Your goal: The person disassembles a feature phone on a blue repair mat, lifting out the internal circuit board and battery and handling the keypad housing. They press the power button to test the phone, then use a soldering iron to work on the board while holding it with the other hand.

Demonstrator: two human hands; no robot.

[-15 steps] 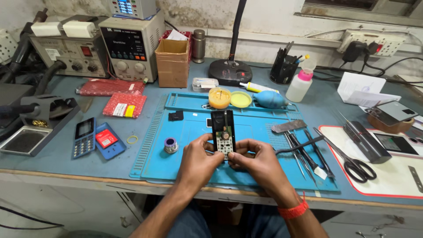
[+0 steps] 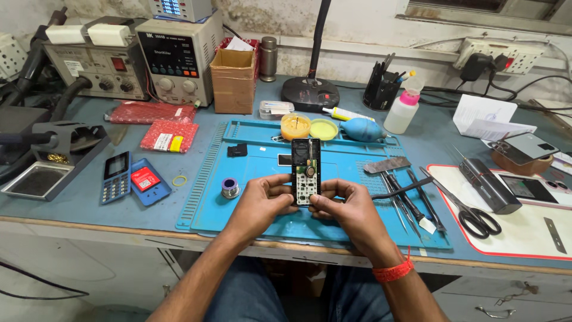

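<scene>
Phone: an opened small mobile phone (image 2: 306, 172) with its back off and its circuit board showing was held upright above the blue work mat (image 2: 262, 209), near the mat's middle.
Left hand: the left hand (image 2: 262, 203) pinched the phone's lower left edge, fingers closed against it.
Right hand: the right hand (image 2: 351, 209) gripped the phone's lower right edge, thumb pressed on the board's bottom; a red band (image 2: 393, 273) circled the wrist.
On the mat: a small solder spool (image 2: 230, 188) lay just left of the left hand; a black phone part (image 2: 236, 150) lay further back; a yellow flux tin (image 2: 295, 126) and its lid (image 2: 324, 129) sat at the far edge beside a blue air blower (image 2: 362, 129).
Right of the hands: tweezers and slim tools (image 2: 405, 194) lay near the mat's right edge, with scissors (image 2: 471, 211) on a white pad (image 2: 524, 238).
Left of the mat: a keypad phone (image 2: 115, 176) and a blue phone shell (image 2: 149, 180) lay side by side on the bench (image 2: 89, 209).
Back of bench: a power supply (image 2: 179, 58), a cardboard box (image 2: 233, 79) and a white bottle with a pink cap (image 2: 401, 111) stood along the wall.
</scene>
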